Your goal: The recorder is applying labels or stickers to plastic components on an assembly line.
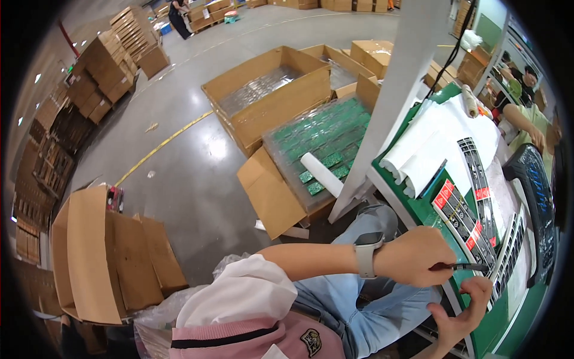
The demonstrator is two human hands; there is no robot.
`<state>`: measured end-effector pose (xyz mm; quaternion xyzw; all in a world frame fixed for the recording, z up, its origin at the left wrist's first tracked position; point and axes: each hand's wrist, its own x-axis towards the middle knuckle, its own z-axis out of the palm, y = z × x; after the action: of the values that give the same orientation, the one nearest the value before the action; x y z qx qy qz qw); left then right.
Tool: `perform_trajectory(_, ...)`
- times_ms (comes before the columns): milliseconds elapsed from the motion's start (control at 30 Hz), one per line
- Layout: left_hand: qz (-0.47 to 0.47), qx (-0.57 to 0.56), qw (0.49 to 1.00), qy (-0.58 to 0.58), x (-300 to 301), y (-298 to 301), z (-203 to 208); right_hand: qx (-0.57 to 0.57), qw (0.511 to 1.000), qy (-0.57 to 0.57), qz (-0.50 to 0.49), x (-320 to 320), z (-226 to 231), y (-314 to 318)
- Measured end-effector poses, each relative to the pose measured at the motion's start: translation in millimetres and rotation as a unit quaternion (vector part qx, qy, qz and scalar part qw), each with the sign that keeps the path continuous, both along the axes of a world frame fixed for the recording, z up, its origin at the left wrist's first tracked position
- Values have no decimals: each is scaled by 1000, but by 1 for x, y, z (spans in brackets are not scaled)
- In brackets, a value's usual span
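Item: our left hand [412, 256], lower right of the frame, closed around thin dark tweezers [463, 267] whose tip lies over a long black label strip [472, 230] at the near edge of the green worktable [418, 206]. Our right hand [463, 314], just below, is half open, fingertips touching the strip's lower end; it grips nothing we can see. Right of the strip: more black panels. Above: stacked white sheets [436, 140]. Left of the table edge, centre frame: an open carton of green circuit boards [326, 146]. Farther left: open grey floor [179, 155], then flattened cardboard [101, 257] at lower left.
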<state>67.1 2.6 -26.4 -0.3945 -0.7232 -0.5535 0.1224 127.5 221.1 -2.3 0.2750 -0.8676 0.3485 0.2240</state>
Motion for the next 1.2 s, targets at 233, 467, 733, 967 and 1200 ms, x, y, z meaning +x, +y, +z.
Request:
perform_trajectory(233,-29,-60,996,53,-1,3,-6,-222,967,-57,-107,6,-11,-4)
perform_trajectory(467,-95,-141,981,98,1,1,-9,-68,990,-111,-60,9,-2,8)
perform_trajectory(733,-142,-173,972,76,-1,5,-13,-57,990,-98,-80,13,-6,15)
perform_trajectory(967,-140,-167,973,78,-3,5,-18,-109,977,-155,-98,14,-8,10)
perform_trajectory(1200,-132,-185,970,82,2,-1,-19,-109,977,-168,-73,20,-13,13)
